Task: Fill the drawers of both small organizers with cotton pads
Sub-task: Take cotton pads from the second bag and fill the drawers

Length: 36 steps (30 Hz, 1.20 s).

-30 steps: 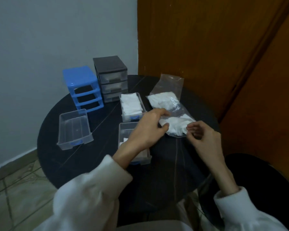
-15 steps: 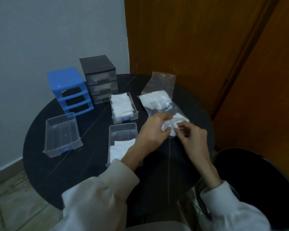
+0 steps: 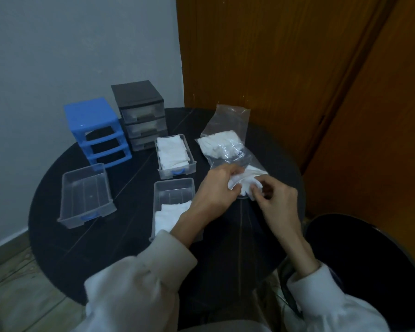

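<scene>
both hands on cotton pads at bag mouth

left hand [image 3: 216, 190] and right hand [image 3: 277, 203] both pinch white cotton pads [image 3: 246, 185], bunched between the fingertips at the clear plastic bag [image 3: 228, 146]. half-filled drawer [image 3: 171, 207] just left of the hands; full drawer [image 3: 174, 155] beyond it.

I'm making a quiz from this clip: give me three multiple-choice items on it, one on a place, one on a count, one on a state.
1. Where is the empty drawer?
A. left on the table
B. inside the black organizer
C. on the floor

2. How many drawers lie out on the table?
A. one
B. three
C. five

3. What are both hands doing?
A. resting flat
B. pinching cotton pads
C. closing a drawer

Key: 1 A, it sits in front of the blue organizer. 2 B, one empty, one full, one part filled. 3 B, the left hand and right hand grip pads at the bag.
</scene>
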{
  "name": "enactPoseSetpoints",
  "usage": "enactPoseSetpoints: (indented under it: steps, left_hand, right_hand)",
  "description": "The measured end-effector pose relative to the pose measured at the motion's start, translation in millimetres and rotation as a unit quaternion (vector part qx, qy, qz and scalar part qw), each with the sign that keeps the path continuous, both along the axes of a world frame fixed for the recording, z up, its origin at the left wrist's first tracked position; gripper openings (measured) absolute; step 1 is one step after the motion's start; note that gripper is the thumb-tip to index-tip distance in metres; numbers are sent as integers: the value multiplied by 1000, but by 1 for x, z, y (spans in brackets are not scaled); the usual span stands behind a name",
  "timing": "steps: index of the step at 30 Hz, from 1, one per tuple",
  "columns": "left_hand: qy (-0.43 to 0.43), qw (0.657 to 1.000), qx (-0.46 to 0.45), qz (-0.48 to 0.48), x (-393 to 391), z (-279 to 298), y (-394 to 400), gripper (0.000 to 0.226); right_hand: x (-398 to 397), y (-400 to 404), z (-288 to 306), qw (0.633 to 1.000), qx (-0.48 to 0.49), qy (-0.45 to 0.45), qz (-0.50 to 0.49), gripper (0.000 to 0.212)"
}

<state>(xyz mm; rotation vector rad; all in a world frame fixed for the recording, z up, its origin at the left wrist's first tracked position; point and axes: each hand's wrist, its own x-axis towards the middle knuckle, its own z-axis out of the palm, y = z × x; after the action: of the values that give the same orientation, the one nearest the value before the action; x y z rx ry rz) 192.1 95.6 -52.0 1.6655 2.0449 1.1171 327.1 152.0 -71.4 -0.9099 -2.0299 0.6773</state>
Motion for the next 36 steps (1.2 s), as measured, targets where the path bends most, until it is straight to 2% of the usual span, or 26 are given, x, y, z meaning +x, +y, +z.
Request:
enactPoseSetpoints:
  steps: [9, 14, 22, 25, 30, 36]
  left_hand:
    - [1, 1000, 11, 0, -2, -1, 1, 41]
    - [-4, 997, 75, 4, -15, 11, -28, 38]
    - [-71, 978, 101, 166, -74, -4, -92, 26]
    - [-93, 973, 97, 189, -82, -18, -95, 27]
    - [-173, 965, 96, 171, -84, -28, -92, 28]
    - [-208, 962, 90, 153, -81, -30, -92, 30]
  right_hand:
    - [23, -6, 21, 999, 40, 28, -24, 14]
    - [13, -16, 36, 998, 8, 56, 16, 17]
    - [-43, -42, 37, 979, -111, 39, 165, 14]
    - [-67, -45, 36, 973, -121, 13, 195, 16]
    - [-91, -42, 32, 967, -114, -42, 225, 22]
    - [-98, -38, 33, 957, 10, -180, 225, 13]
